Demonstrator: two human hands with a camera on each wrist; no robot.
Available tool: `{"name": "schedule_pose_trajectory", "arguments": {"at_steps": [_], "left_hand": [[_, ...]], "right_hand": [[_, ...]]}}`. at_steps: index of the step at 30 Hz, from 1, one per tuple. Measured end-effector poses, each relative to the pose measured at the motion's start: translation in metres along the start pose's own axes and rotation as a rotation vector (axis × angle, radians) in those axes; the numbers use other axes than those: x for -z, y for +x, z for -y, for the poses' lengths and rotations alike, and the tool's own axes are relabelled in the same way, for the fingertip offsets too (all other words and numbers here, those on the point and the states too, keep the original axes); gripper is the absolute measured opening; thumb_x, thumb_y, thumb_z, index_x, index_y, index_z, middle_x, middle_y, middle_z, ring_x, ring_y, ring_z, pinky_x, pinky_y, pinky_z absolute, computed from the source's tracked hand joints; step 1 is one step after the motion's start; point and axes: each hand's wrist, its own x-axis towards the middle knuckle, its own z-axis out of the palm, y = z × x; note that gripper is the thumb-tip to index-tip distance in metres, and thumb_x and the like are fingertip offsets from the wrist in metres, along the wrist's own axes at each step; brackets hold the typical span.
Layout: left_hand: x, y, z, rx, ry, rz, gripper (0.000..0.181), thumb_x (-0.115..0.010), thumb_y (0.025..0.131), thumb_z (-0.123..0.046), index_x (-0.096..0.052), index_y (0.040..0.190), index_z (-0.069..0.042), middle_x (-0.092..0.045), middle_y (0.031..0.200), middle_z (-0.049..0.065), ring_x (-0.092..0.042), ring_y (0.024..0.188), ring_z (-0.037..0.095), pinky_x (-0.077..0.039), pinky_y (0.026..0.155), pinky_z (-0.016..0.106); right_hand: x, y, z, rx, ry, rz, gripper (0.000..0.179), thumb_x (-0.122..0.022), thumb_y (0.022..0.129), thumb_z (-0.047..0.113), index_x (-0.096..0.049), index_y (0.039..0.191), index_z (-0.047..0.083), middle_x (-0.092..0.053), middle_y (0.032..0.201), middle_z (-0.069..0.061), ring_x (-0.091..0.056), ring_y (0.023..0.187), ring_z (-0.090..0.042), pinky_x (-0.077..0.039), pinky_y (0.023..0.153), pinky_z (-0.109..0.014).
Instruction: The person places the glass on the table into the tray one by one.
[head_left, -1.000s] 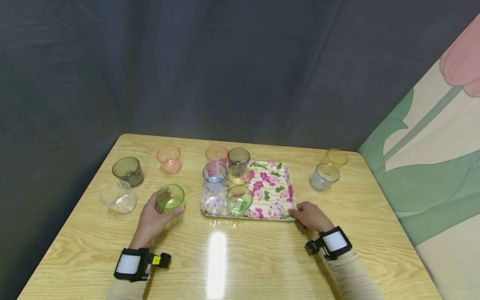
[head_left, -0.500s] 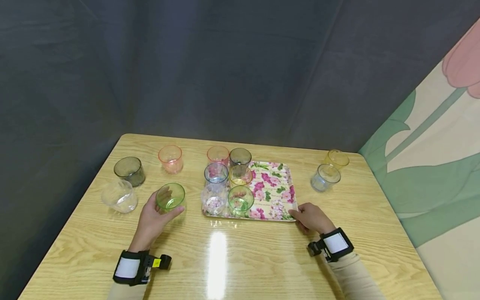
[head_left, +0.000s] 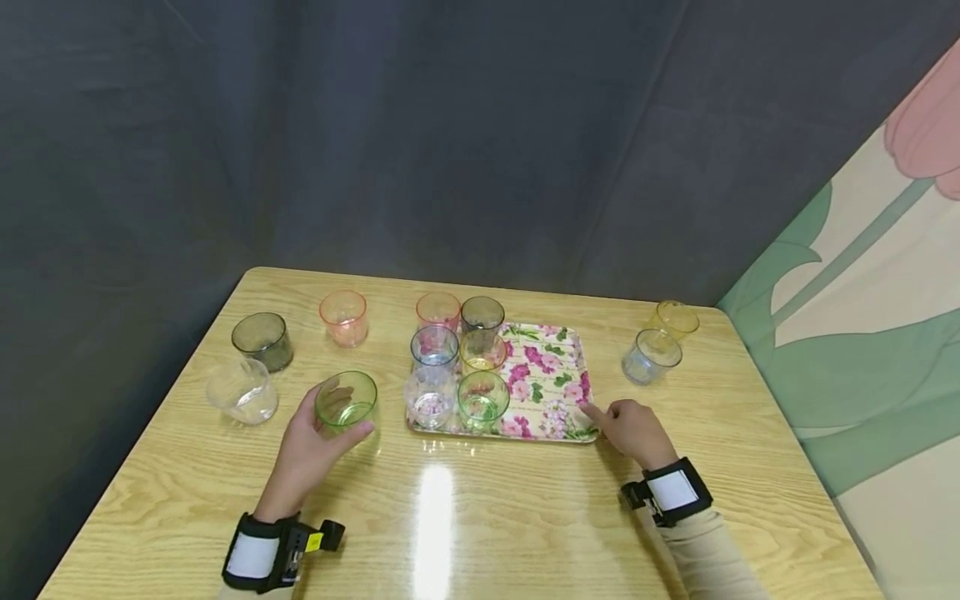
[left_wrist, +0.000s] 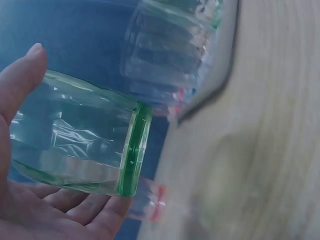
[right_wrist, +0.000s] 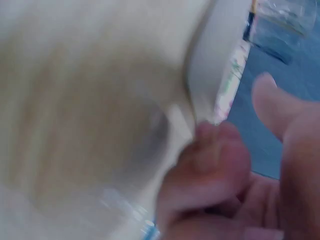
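My left hand (head_left: 300, 454) holds a green glass (head_left: 347, 408) left of a flowered tray (head_left: 543, 387). In the left wrist view, the glass's thick base (left_wrist: 134, 150) is off the table, with fingers along one side and the thumb opposite. My right hand (head_left: 637, 433) is at the tray's front right corner. Its curled fingers (right_wrist: 210, 155) touch or nearly touch the tray's edge in the right wrist view, while the thumb stands apart. On the tray's left half are several glasses, including a second green glass (head_left: 483, 404), a clear glass (head_left: 431, 398) and a blue-rimmed glass (head_left: 435, 346).
Left on the table stand a grey glass (head_left: 264, 342) and a pink glass (head_left: 345, 319); a clear glass (head_left: 242, 392) leans there. A light blue glass (head_left: 651, 357) and a yellow glass (head_left: 675, 319) are at the right. A dark curtain (head_left: 465, 150) hangs behind the table.
My right hand has loosened from the tray's corner and shifted slightly right and up. My left hand, with the green glass, has moved a little right. The tray and other glasses look the same.
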Motion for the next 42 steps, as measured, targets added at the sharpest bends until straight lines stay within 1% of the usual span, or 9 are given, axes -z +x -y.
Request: {"name": "schedule_pose_trajectory", "arguments": {"at_steps": [5,9,16,21,26,30,33,37,42], "left_hand": [[-0.006,-0.009,-0.016,-0.028,-0.041,0.019,0.083,-0.08,0.085,-0.025,-0.026,0.146,-0.007,-0.047,0.148,0.014,-0.03,0.147,0.036,-0.021,0.12,0.061],[-0.013,-0.015,-0.03,-0.088,-0.06,0.053,0.076,-0.081,0.084,-0.021,-0.032,0.139,-0.006,-0.051,0.145,0.012,-0.031,0.147,0.032,-0.015,0.121,0.063],[-0.024,-0.021,-0.044,-0.125,-0.028,0.062,0.077,-0.085,0.079,-0.019,-0.04,0.141,-0.012,-0.051,0.143,0.009,-0.039,0.142,0.032,-0.018,0.117,0.068],[-0.037,-0.022,-0.046,-0.12,0.027,0.058,0.078,-0.087,0.076,-0.023,-0.046,0.142,-0.017,-0.05,0.144,0.008,-0.047,0.131,0.032,-0.035,0.109,0.06],[-0.051,-0.022,-0.045,-0.129,0.028,0.108,0.079,-0.087,0.075,-0.023,-0.047,0.143,-0.018,-0.053,0.139,0.006,-0.053,0.119,0.027,-0.046,0.098,0.044],[-0.062,-0.02,-0.046,-0.168,0.03,0.153,0.082,-0.088,0.074,-0.022,-0.048,0.145,-0.019,-0.055,0.138,0.005,-0.053,0.12,0.023,-0.046,0.1,0.04],[-0.071,-0.021,-0.049,-0.205,0.013,0.198,0.083,-0.089,0.072,-0.024,-0.048,0.144,-0.02,-0.055,0.138,0.003,-0.055,0.12,0.023,-0.048,0.099,0.038],[-0.08,-0.022,-0.049,-0.244,-0.037,0.278,0.085,-0.089,0.071,-0.024,-0.048,0.145,-0.017,-0.053,0.142,0.005,-0.055,0.124,0.026,-0.051,0.1,0.033],[-0.087,-0.024,-0.046,-0.23,-0.125,0.345,0.092,-0.087,0.073,-0.021,-0.037,0.15,-0.012,-0.05,0.147,0.013,-0.051,0.132,0.03,-0.048,0.105,0.032]], "right_hand": [[0.007,-0.003,0.017,0.118,0.077,-0.39,0.044,-0.058,0.1,0.039,-0.055,0.069,0.008,-0.044,0.057,-0.001,-0.04,0.049,-0.014,-0.03,0.046,-0.026],[0.006,-0.01,0.042,0.221,0.185,-0.579,0.033,-0.06,0.099,0.034,-0.06,0.077,0.009,-0.049,0.059,-0.002,-0.041,0.049,-0.013,-0.03,0.044,-0.024],[0.0,-0.027,0.077,0.367,0.392,-0.611,0.016,-0.059,0.1,0.02,-0.064,0.094,0.007,-0.056,0.073,-0.002,-0.046,0.061,-0.011,-0.037,0.052,-0.02],[-0.01,-0.034,0.093,0.491,0.494,-0.616,0.008,-0.057,0.098,0.002,-0.063,0.094,0.0,-0.058,0.077,-0.004,-0.045,0.065,-0.004,-0.039,0.057,-0.017],[-0.024,-0.041,0.107,0.621,0.635,-0.503,0.009,-0.051,0.099,-0.003,-0.059,0.103,-0.004,-0.061,0.085,-0.008,-0.055,0.074,-0.004,-0.049,0.063,-0.022],[-0.035,-0.049,0.12,0.713,0.801,-0.304,0.026,-0.038,0.105,0.001,-0.048,0.127,-0.008,-0.059,0.118,-0.021,-0.061,0.107,-0.027,-0.056,0.087,-0.03],[-0.041,-0.055,0.128,0.728,0.858,-0.134,0.047,-0.025,0.11,0.024,-0.031,0.149,-0.002,-0.041,0.148,-0.021,-0.044,0.134,-0.042,-0.044,0.11,-0.045],[-0.048,-0.061,0.133,0.738,0.877,0.055,0.068,-0.008,0.106,0.051,-0.008,0.16,0.01,-0.018,0.164,-0.018,-0.023,0.148,-0.044,-0.022,0.117,-0.064],[-0.054,-0.067,0.132,0.781,0.845,0.162,0.074,-0.002,0.103,0.057,0.002,0.16,0.011,-0.01,0.165,-0.023,-0.018,0.15,-0.042,-0.017,0.122,-0.051]]}}
